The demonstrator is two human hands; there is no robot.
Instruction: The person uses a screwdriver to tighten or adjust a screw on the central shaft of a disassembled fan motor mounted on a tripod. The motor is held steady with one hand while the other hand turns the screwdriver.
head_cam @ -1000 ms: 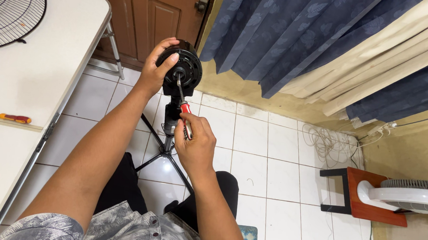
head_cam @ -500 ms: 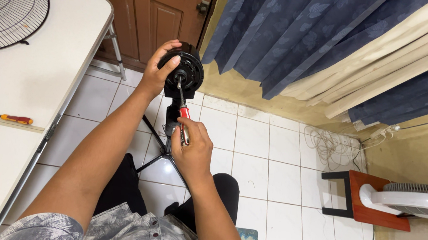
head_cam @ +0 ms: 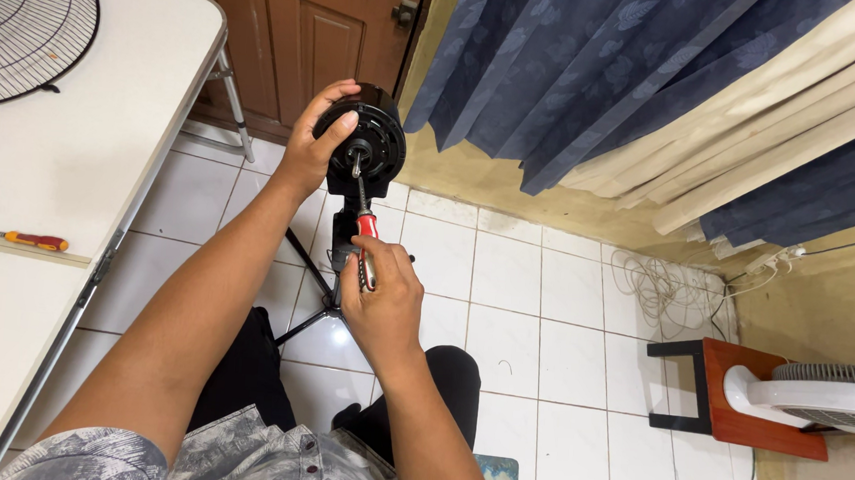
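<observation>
Gripping fan motor (head_cam: 366, 144) w/ left hand (head_cam: 316, 147) | right hand (head_cam: 383, 302): screwdriver (head_cam: 364, 241) | table (head_cam: 103, 147) nearby

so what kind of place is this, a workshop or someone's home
Most likely a room in a home used for a repair: white floor tiles, a wooden door and blue curtains. The left hand steadies a fan motor; the right hand holds a red screwdriver.

Wire fan guard (head_cam: 17, 21) cut off by top-left edge; white fan (head_cam: 818, 393) cropped right.
</observation>
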